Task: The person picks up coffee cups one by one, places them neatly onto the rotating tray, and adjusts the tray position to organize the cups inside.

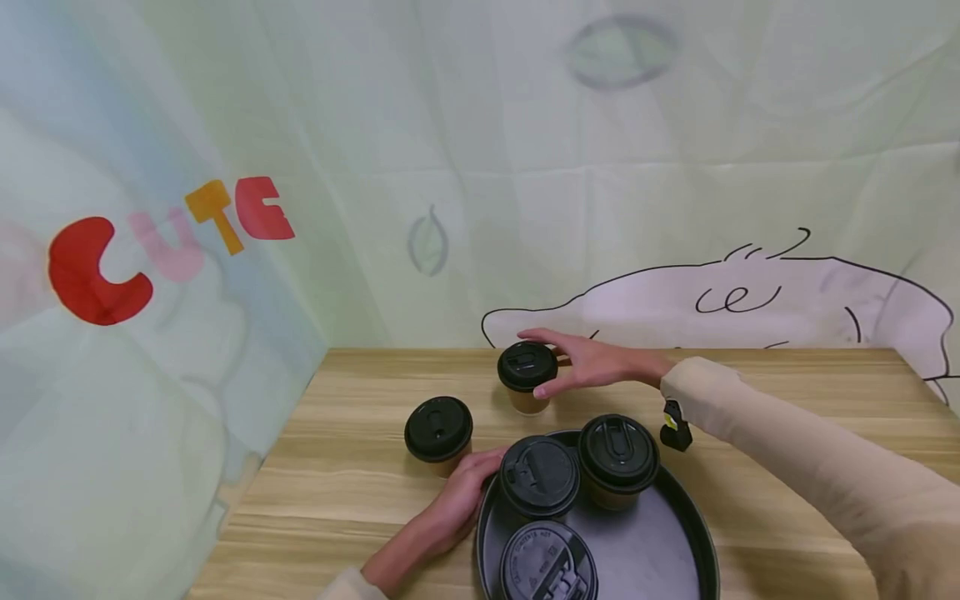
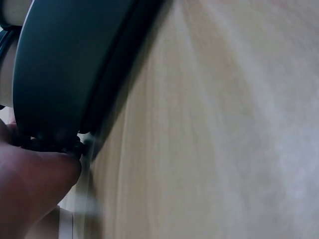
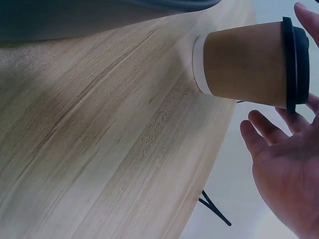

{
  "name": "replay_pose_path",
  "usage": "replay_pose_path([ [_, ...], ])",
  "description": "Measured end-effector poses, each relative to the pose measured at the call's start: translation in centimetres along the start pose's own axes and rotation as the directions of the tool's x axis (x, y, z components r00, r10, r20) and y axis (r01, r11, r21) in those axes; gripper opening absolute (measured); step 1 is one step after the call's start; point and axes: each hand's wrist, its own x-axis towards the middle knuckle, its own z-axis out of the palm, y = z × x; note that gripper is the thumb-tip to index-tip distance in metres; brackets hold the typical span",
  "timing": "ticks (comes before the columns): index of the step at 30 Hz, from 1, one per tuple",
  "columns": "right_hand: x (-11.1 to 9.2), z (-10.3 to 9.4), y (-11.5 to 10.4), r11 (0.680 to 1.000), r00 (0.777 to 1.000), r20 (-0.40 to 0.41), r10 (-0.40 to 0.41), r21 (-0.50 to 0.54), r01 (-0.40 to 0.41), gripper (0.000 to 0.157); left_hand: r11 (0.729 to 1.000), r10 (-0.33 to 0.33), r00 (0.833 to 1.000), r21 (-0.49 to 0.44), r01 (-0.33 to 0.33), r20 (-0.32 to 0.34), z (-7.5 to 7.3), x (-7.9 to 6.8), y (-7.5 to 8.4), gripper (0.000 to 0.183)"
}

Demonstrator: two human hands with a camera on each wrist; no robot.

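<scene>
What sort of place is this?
Likely a staged tabletop set rather than a working café: a creased, printed backdrop hangs behind the wood-grain table, which holds lidded cups and a dark tray.

Three black-lidded brown paper cups (image 1: 540, 475) are clustering on the round black tray (image 1: 648, 554); a matching fourth cup (image 1: 438, 429) is standing back-left of it on the pale wood-grain desk (image 1: 330, 483), while a matching fifth cup (image 1: 525, 365) is occupying the spot behind.

Brown on the paper cup (image 3: 244, 62), white at its base, black on its lid (image 3: 297, 64)! Black rims the tray (image 1: 702, 537) too, pale grain streaks the counter (image 1: 360, 379), beige covers the sleeve (image 1: 787, 442), and red, pink, orange letters (image 1: 78, 275) (loud ones!) brighten a pale green backdrop (image 1: 360, 92).
</scene>
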Motion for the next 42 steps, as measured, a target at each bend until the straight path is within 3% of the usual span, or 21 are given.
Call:
replay_pose_path([
  [7, 0.8, 0.4, 0.5, 0.994, 1.0, -0.027, 0.009, -0.11, -0.012, 0.1, 1.0, -0.005, 1.0, -0.006, 0.005, 0.0, 0.0, 0.0, -0.1, 0.046],
  [13, 1.3, 0.8, 0.8, 0.993, 0.999, -0.049, -0.005, -0.115, 0.0, 0.092, 1.0, -0.003, 1.0, -0.002, 0.003, -0.001, 0.0, 0.0, -0.2, 0.046],
  [25, 0.6, 1.3, 1.8, 0.998, 0.993, -0.108, -0.036, 0.054, 0.042, 0.083, 1.0, 0.009, 1.0, 0.017, -0.009, 0.028, 0.0, -0.3, -0.2, 0.047],
  [42, -0.3, 0.6, 2.1, 0.989, 0.988, -0.151, -0.035, 0.136, 0.056, 0.075, 1.0, -0.002, 1.0, 0.003, 0.002, -0.013, -0.1, 0.2, -0.3, 0.046],
])
